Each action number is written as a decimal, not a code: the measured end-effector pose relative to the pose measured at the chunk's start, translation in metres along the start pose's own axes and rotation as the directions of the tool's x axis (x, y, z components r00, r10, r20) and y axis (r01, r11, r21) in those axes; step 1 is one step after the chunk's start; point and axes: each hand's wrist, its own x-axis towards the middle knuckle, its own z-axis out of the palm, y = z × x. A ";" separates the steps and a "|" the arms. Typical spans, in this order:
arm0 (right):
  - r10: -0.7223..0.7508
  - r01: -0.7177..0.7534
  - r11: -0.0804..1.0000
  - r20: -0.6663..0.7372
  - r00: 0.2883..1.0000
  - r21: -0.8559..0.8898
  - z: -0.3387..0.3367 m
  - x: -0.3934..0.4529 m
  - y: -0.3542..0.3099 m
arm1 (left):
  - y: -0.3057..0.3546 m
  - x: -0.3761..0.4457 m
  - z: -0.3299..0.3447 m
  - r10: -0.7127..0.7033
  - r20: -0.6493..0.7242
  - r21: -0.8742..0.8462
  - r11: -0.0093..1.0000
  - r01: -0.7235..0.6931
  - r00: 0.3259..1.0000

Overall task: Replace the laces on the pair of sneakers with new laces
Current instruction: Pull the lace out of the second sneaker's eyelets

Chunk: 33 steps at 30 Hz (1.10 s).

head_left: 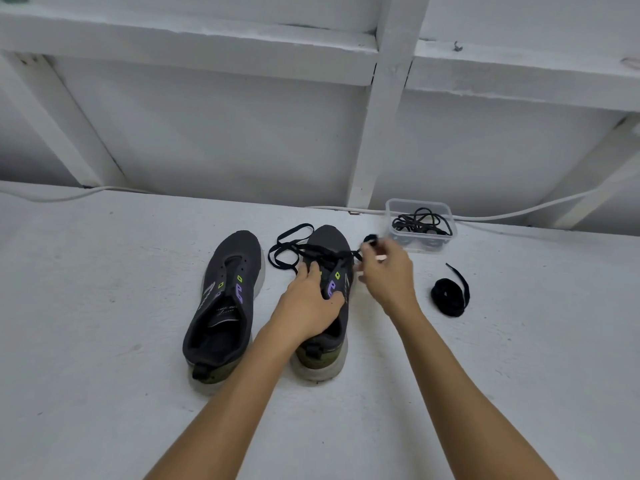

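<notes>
Right sneaker [329,306], on the white desk [104,375] beside the unlaced left sneaker [225,306], has its tongue and eyelets partly hidden by the left hand [308,306], which presses on it with fingers spread. The blurred right hand [388,271] pinches the black lace [291,247]; its fingertip grip is indistinct. A coiled lace [448,297] lies to the right; a clear container [420,225] of laces stands behind.
</notes>
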 end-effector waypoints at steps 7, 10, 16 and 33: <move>0.096 -0.085 0.995 0.221 0.971 -0.057 -0.002 -0.010 0.002 | -0.002 0.002 0.000 -0.010 -0.016 -0.016 1.000 0.010 1.000; 0.005 0.035 0.985 0.231 0.973 -0.168 0.006 -0.010 0.007 | -0.003 0.003 0.000 -0.004 -0.030 -0.022 1.000 0.004 1.000; 0.171 -0.160 0.952 -0.016 0.985 0.262 0.000 0.000 0.000 | -0.002 0.000 0.000 -0.014 0.012 0.006 1.000 0.014 1.000; 0.073 -0.076 0.997 0.294 0.953 -0.001 -0.006 -0.013 0.004 | -0.007 0.028 -0.030 0.115 -0.247 -0.083 0.987 -0.140 0.962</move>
